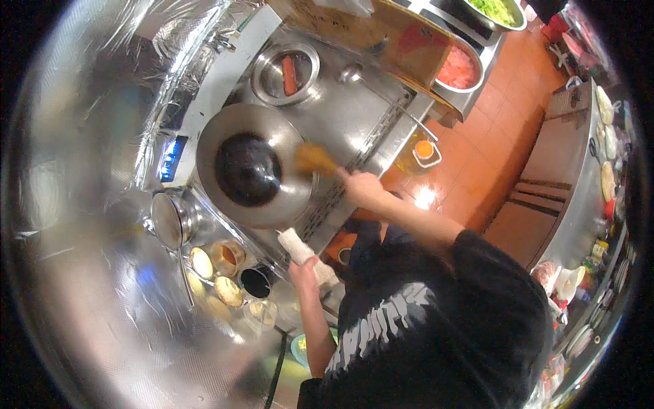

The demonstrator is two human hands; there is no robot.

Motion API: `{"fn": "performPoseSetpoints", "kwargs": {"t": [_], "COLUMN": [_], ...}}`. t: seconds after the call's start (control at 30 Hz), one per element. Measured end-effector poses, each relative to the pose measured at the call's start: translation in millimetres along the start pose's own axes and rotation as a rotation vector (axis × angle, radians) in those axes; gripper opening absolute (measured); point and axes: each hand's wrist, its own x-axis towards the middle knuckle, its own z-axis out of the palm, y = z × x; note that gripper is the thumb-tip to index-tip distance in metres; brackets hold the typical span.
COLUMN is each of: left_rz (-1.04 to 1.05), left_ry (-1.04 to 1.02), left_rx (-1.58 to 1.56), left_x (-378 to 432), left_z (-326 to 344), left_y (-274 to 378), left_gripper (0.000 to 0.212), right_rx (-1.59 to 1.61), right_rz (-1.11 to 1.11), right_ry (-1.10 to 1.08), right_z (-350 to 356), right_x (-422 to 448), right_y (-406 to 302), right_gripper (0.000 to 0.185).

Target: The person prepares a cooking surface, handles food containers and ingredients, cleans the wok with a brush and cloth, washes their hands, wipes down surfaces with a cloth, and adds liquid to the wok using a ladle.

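Note:
A steel wok with a darkened bottom sits on the stainless stove before me. My right hand grips a yellowish-brown bamboo wok brush, blurred, its bristle end over the wok's right side. Lower down, my left hand is closed around a folded white cloth. The cloth's far end lies at the wok's near rim; whether it wraps a handle is hidden. Behind the wok stands a metal bowl with a reddish oblong piece inside.
A long-handled ladle lies across the stovetop. Seasoning containers and a lidded metal pot crowd the left side. A cardboard sheet stands at the back, near a basin of pinkish-red food. An orange-filled container sits right of the stove.

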Motion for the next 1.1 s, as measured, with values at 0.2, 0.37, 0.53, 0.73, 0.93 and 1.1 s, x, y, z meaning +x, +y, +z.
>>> {"fn": "performPoseSetpoints", "kwargs": {"t": [0.2,0.37,0.53,0.73,0.93,1.1], "left_rz": [-0.045,-0.094,-0.108,-0.177,-0.182,-0.075], "left_ry": [0.016,0.043,-0.096,-0.184,-0.237,-0.281], "left_rx": [-0.015,-0.099,-0.152,-0.156,-0.097,0.075], "left_x": [-5.5,-2.3,17.6,38.4,48.4,65.7], "left_z": [12.7,-2.7,-14.2,-16.6,-10.8,58.3], "left_y": [13.2,-1.9,-21.4,-27.2,-21.1,2.4], "left_gripper": [0.040,0.044,0.045,0.052,0.060,0.065], "right_rx": [0.372,-0.116,-0.059,-0.162,-0.072,-0.129], "right_rz": [-0.417,0.074,-0.041,-0.095,0.017,-0.113], "right_ry": [0.321,0.366,0.449,0.360,0.305,0.391], "right_z": [-32.2,-23.5,-54.1,40.7,14.3,30.9], "right_x": [45.7,60.1,-49.5,-104.8,-109.1,-113.3], "right_y": [-62.1,-0.6,85.4,186.0,165.3,214.7], "right_gripper": [0.050,0.052,0.064,0.082,0.070,0.063]}}
